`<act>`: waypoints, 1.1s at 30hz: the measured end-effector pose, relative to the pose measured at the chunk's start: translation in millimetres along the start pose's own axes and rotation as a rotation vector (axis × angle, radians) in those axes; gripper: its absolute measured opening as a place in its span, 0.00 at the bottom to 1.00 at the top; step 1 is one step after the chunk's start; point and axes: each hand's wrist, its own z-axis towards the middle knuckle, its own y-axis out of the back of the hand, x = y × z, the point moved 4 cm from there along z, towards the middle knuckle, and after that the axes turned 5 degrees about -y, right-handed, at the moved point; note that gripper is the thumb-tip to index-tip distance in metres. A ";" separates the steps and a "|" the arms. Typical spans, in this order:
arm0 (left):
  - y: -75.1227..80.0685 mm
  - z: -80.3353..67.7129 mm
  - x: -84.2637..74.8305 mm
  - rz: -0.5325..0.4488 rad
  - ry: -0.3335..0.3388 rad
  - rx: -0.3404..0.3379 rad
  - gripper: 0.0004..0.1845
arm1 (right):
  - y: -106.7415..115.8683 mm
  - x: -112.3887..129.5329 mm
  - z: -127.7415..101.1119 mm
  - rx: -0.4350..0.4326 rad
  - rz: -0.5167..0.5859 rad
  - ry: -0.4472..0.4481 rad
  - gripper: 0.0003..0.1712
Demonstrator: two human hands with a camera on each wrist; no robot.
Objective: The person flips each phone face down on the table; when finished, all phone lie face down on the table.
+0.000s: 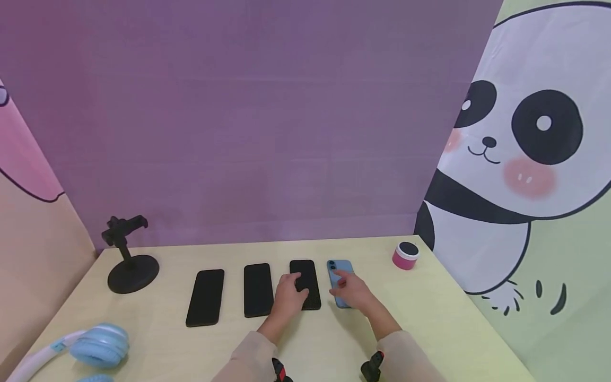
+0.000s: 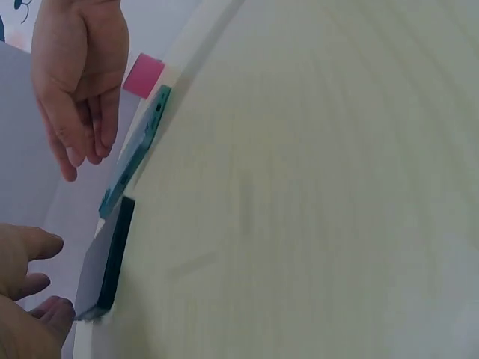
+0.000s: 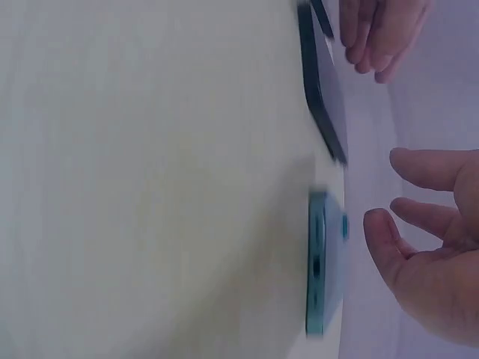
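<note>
Four items lie in a row: a black phone (image 1: 205,298) at the left, another black phone (image 1: 258,289), a third black phone (image 1: 307,271), and a blue phone (image 1: 341,265) lying back up with its camera bump showing. My left hand (image 1: 288,295) hovers over the third black phone, thumb and fingers parted with nothing between them. Over the blue phone is my right hand (image 1: 354,291), its fingers spread and holding nothing. In the right wrist view the fingertips of the right hand (image 3: 438,247) stand above the blue phone (image 3: 320,262).
A black phone stand (image 1: 130,265) with a round base is at the table's back left. Light blue and white headphones (image 1: 99,345) lie at the front left. A pink jar (image 1: 406,255) with a black-and-white lid stands at the back right. Behind the table (image 1: 162,350) hangs a purple backdrop (image 1: 258,132).
</note>
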 end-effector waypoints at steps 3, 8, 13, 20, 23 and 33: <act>8.9 -8.9 9.5 0.051 0.040 -0.007 0.24 | -15.2 11.8 -1.9 0.026 -0.019 0.019 0.30; 11.2 -14.8 12.7 0.068 0.074 0.038 0.24 | -28.6 22.0 -6.3 0.053 -0.098 0.020 0.31; 11.5 -15.5 13.6 0.031 0.108 0.070 0.23 | -36.1 25.1 -7.3 0.070 -0.062 -0.005 0.29; 11.8 -15.4 13.3 0.005 0.065 0.107 0.21 | -38.4 31.9 -10.5 0.088 0.138 -0.089 0.27; 11.0 -15.2 15.3 0.011 0.046 0.107 0.20 | -39.9 32.0 -10.1 0.082 0.211 -0.122 0.28; 11.0 -14.0 17.8 -0.001 0.052 0.102 0.20 | -39.7 24.6 -3.2 0.053 0.430 -0.071 0.28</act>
